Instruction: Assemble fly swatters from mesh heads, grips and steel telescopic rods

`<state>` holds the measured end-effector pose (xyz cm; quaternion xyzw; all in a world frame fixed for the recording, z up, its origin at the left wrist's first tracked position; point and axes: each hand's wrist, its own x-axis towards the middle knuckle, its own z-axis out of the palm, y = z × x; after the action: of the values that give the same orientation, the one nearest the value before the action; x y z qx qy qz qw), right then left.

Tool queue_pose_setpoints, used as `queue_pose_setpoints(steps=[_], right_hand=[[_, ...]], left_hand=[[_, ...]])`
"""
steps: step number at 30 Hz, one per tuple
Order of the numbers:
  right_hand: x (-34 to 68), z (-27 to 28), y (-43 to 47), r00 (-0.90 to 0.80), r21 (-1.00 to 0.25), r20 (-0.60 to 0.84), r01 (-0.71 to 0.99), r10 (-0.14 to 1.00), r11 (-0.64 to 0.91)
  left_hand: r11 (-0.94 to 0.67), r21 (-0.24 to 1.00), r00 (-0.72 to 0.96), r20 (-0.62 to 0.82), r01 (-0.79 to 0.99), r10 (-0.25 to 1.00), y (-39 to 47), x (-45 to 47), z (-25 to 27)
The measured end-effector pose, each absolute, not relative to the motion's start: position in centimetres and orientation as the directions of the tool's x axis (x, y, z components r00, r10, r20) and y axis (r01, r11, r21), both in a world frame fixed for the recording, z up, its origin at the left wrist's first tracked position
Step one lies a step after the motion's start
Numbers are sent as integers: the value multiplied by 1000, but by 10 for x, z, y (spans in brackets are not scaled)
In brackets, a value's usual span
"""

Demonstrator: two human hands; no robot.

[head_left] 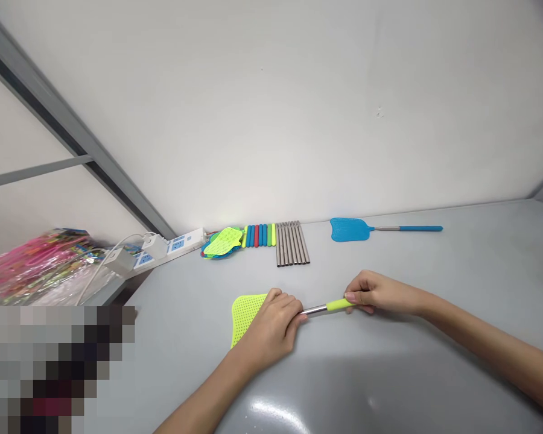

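Note:
A yellow-green fly swatter [245, 316] lies across the middle of the grey table, its perforated head to the left. My left hand [278, 319] is closed around it where the head meets the metal rod [315, 310], hiding that joint. My right hand [366, 292] pinches the yellow-green grip [338, 305] at the rod's right end, covering the grip's far end. Behind my hands lies a row of bare metal rods [293, 244], with coloured grips [259, 235] beside it and a pile of swatter heads [223, 242] further left.
A whole blue fly swatter [350, 229] lies at the back right, near the wall. On the left stands a white power strip [185, 242] with plugged-in adapters [120, 261] and a cable. Plastic-wrapped colourful items [36, 259] are heaped beyond it.

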<state>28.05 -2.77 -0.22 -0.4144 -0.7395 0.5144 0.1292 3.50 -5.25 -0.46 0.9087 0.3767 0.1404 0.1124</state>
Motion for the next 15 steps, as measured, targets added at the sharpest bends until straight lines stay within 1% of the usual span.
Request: queue_pose_setpoints(steps=[2,4,8,11,15], right_hand=[[280,-5,-29,-634,-889,-275,454,722,59],[280,-8,-30,-622,-906,-329,419,710,-52],[278,-10,-33,-562,-874,-477,384,676,-297],[278,-10,-33,-561,-857,-514,370,649,-359],[278,-11,-31,-563,-860,-510,362,650,-360]], left_hand=[[-699,289,683,173,654,710,-54,36,-6],[-707,268,684,188,654,705,-55,37,-7],[-726,240,691,223,644,687,-57,39,-7],[-722,241,686,226,648,691,-57,40,-7],[-700,279,678,187,658,711,-55,41,-6]])
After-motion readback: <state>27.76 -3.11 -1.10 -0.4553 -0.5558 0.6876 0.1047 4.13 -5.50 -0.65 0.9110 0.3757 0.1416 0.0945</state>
